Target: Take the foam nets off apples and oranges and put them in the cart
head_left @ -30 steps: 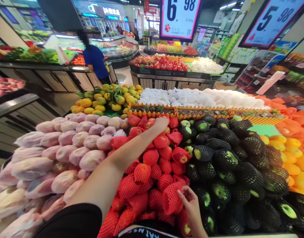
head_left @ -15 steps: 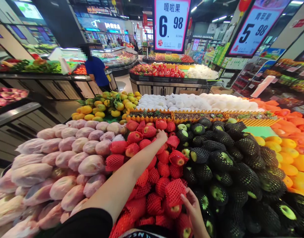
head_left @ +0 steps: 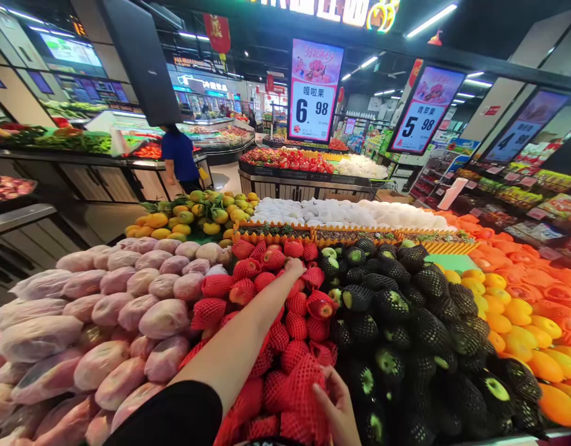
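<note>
My left hand (head_left: 294, 269) reaches far into a heap of apples in red foam nets (head_left: 296, 326), its arm crossing over the near fruit. Its fingers curl down among the upper apples; what they grip is hidden. Close to me, my right hand (head_left: 337, 402) is closed at the right side of a red-netted apple (head_left: 304, 385), thumb and fingers on the loose netting. Dark-netted green apples (head_left: 399, 334) lie right of my hands. Pinkish, film-wrapped fruit (head_left: 164, 319) is stacked on the left.
Yellow-green citrus (head_left: 211, 214), white-wrapped fruit (head_left: 322, 212) and a yellow-edged divider (head_left: 354, 238) lie beyond the apples. Oranges (head_left: 508, 322) fill the right side. Price screens (head_left: 315, 93) hang above. A person in blue (head_left: 180, 158) stands by a far counter.
The view has tilted up and shifted, showing more signs. My left hand stays at the upper apples, its fingers more hidden now. My right hand still has the netted apple, held slightly lower in view.
</note>
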The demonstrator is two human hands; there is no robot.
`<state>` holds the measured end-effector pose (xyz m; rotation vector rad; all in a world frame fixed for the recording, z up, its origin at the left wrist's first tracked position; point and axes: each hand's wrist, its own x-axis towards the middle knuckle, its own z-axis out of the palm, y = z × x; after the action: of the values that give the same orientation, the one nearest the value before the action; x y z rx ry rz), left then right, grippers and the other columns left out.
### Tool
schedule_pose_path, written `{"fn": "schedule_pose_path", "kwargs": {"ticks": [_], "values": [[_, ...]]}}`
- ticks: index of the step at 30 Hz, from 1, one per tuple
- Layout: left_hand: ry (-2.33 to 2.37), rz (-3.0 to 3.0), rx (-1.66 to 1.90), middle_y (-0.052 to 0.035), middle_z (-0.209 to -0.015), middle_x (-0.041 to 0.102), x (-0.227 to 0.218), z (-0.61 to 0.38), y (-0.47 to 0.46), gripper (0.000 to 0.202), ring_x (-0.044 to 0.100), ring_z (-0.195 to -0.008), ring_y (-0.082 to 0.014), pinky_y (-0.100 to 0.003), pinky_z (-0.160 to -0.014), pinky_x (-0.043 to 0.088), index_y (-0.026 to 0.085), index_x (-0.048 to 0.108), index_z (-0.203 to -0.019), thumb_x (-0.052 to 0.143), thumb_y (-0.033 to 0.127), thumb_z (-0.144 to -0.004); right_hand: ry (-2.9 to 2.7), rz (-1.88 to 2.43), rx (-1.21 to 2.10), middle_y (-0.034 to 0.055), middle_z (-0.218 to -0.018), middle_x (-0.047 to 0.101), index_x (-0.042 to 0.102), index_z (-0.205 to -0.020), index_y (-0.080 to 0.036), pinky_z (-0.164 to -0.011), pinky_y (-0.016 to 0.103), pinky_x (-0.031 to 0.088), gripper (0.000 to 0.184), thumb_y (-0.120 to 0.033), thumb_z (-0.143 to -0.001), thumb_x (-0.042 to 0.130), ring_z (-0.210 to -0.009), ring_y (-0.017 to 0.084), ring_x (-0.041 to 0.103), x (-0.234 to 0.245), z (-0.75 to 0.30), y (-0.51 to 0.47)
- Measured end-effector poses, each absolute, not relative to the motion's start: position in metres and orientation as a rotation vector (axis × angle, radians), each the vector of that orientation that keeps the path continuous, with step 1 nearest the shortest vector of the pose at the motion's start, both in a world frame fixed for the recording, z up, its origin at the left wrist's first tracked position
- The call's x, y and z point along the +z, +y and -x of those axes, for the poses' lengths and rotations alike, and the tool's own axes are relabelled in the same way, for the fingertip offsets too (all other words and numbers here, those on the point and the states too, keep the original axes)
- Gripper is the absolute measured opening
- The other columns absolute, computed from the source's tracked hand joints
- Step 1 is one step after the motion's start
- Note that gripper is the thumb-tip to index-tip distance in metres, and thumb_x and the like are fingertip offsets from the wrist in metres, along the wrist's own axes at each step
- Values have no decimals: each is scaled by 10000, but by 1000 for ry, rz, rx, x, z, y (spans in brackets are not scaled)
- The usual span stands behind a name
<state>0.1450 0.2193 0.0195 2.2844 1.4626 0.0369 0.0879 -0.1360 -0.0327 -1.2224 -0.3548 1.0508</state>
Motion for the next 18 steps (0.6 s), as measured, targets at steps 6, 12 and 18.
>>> {"fn": "schedule_pose_path", "kwargs": {"ticks": [6,12,18], "values": [[1410,-2297,390,-238,-1494,465,56,-97,214,587,592,-1304,-326,-381,-1036,498,114,472,-1442,633,403,-958,-180,1181,1008,0,-801,611,588,-802,-202,-698,243,501,537,-572,-626,935,-730,141,557,-44,-110,-170],[740,-1558,637,-80,-1084,641,46,1,127,457,637,-898,-201,-304,-763,534,180,523,-1222,579,474,-877,-272,1101,1189,-18,-783,588,555,-825,-209,-684,235,482,558,-533,-605,953,-708,130,546,-21,-88,-157],[479,-825,484,-74,-1234,623,-4,57,-16,774,649,-967,-204,-327,-850,533,254,427,-1433,653,336,-697,-988,1202,1203,-3,-781,593,631,-801,-197,-704,249,441,347,-479,-783,833,-723,136,521,25,-74,-129]]}}
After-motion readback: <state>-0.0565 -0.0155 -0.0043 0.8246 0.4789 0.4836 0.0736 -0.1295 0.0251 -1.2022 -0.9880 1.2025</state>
